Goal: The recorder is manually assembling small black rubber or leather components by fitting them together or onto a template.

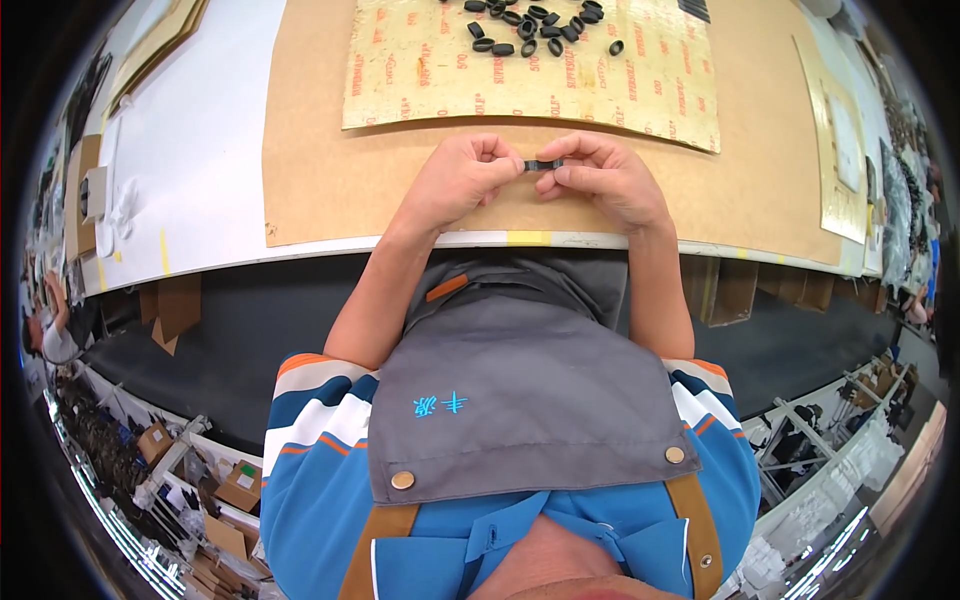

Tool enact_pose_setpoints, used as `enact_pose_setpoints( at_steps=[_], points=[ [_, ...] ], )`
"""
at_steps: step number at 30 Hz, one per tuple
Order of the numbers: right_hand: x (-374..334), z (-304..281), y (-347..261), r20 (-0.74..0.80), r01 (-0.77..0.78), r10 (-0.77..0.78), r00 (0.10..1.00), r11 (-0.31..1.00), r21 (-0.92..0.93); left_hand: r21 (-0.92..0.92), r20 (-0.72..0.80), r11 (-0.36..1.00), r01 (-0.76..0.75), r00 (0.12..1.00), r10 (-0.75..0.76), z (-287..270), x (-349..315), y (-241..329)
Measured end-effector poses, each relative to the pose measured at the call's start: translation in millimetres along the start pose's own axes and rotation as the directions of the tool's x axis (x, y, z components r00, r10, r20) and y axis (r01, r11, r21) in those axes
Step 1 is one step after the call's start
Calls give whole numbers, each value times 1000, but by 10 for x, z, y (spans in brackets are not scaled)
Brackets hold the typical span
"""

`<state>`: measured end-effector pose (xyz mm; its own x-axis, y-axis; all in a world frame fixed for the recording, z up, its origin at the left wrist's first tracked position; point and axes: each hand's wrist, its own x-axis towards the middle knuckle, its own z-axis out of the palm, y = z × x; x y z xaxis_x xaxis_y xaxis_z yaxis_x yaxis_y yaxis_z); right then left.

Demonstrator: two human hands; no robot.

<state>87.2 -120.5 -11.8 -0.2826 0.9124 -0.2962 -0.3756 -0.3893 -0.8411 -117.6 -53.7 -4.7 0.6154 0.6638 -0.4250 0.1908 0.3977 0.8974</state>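
Observation:
A small black strip (541, 165) spans the gap between my two hands, just above the brown board at the table's near edge. My left hand (460, 178) pinches one end of it between thumb and forefinger. The other end sits in the fingertips of my right hand (612, 180), whose fingers are curled. What lies under the fingertips is hidden. Beyond my hands, several black oval loops (527, 48) are scattered over a yellowish printed sheet (450, 95); one loop (616, 47) lies apart at the right.
Brown board (330, 190) covers the middle of the white table (205, 180). On the left stands an open cardboard box (84, 205). A pale panel (835, 150) lies at the right. Shelving with cartons (240, 487) shows behind me, and another person's hand (57, 300) appears far left.

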Motion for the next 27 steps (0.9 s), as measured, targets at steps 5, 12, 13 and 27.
enact_pose_setpoints(
  at_steps=[5,12,13,27],
  points=[
    [15,-66,14,40,-15,13,999,999,44,8,-7,1000,15,1000,-15,0,23,-7],
    [10,4,-18,-5,-24,24,1000,1000,10,30,-23,999,13,1000,-13,32,22,-20],
    [4,23,-30,-6,-24,24,1000,1000,11,31,-22,999,14,1000,-14,37,17,-15],
    [90,130,-61,-149,-70,51,987,989,-127,55,-8,997,53,999,-53,30,49,12]
  ],
)
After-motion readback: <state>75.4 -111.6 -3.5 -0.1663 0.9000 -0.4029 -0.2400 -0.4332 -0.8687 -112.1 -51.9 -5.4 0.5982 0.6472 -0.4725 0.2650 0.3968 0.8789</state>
